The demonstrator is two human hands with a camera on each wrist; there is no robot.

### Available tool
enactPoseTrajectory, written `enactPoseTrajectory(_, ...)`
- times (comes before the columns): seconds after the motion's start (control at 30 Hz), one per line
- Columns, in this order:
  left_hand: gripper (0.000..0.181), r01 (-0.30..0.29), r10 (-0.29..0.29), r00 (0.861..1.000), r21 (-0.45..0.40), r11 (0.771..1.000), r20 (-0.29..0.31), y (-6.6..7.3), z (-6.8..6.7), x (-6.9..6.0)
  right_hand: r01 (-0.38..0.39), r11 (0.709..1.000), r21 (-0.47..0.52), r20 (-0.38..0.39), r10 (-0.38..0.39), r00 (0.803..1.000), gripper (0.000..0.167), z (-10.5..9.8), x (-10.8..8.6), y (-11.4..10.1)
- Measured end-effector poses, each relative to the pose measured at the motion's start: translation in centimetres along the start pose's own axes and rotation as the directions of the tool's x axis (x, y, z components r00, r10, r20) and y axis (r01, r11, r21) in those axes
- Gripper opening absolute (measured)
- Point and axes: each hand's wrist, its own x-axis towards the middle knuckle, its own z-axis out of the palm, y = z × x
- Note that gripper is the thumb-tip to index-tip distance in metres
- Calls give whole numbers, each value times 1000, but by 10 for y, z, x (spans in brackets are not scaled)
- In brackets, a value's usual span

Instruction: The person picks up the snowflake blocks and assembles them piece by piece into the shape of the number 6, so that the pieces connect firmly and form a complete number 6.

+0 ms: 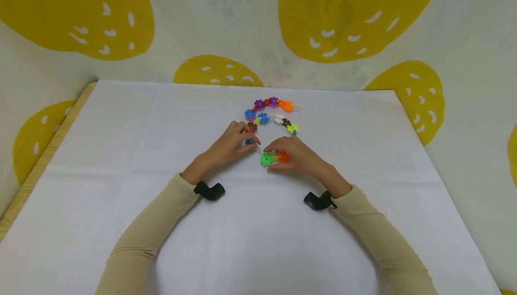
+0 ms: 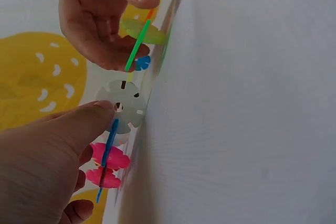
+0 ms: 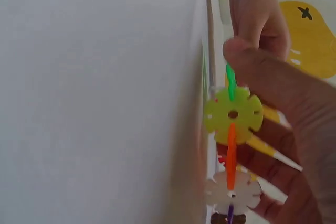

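Observation:
My left hand (image 1: pixel 230 144) pinches a translucent white snowflake disc (image 2: pixel 126 109), thumb on its face. A blue disc (image 2: pixel 109 145) and pink discs (image 2: pixel 111 156) continue that chain beneath the hand. Across from it, my right hand (image 1: pixel 303 153) holds the end of a chain near a green disc (image 1: pixel 266 159). Behind the green one, a yellow-green disc (image 3: pixel 233 116) and an orange disc (image 3: pixel 231 156) are slotted together, followed by a clear disc (image 3: pixel 233 192). The green disc's edge faces the white disc; whether they touch cannot be told.
The chain curves away behind my hands, with a brown disc (image 1: pixel 252 127), blue disc (image 1: pixel 263 118) and yellow disc (image 1: pixel 292 128). A further arc with a purple disc (image 1: pixel 273 102) ends near an orange disc (image 1: pixel 288 106). A white cloth (image 1: pixel 258 232) covers the table before a patterned curtain (image 1: pixel 250 30).

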Motion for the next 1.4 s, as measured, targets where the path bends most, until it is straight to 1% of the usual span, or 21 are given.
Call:
enactPoseTrajectory(0.1,12,-9,9,1000,0,1000,-4,-1,0,0,-20,1000,-18,-18,19,1000,33,3,2,-2)
enactPoseTrajectory(0.2,11,-8,8,1000,-4,1000,1,-1,1,-1,-18,1000,-26,-38,17,999,30,6,3,0)
enactPoseTrajectory(0.37,11,-1,1,1000,-12,1000,7,-2,1,-1,-12,1000,5,-63,12,998,29,8,5,3)
enactPoseTrajectory(0.5,11,1,0,1000,-14,1000,13,-2,1,-1,-71,997,30,-57,72,996,30,9,5,2)
enactPoseTrajectory(0.67,12,4,-4,1000,-7,1000,25,-3,1,-2,-145,988,43,-56,147,987,31,8,5,0)
enactPoseTrajectory(0.9,14,18,-18,1000,-5,1000,21,1,4,0,-193,981,18,-78,194,978,34,9,8,-5)
enactPoseTrajectory(1.17,12,9,-9,1000,-5,1000,17,6,6,2,-238,971,-28,-98,234,967,34,11,10,-9)
enactPoseTrajectory(1.4,13,30,-30,999,-11,999,27,7,7,2,-272,961,-52,-101,266,959,35,14,11,-12)
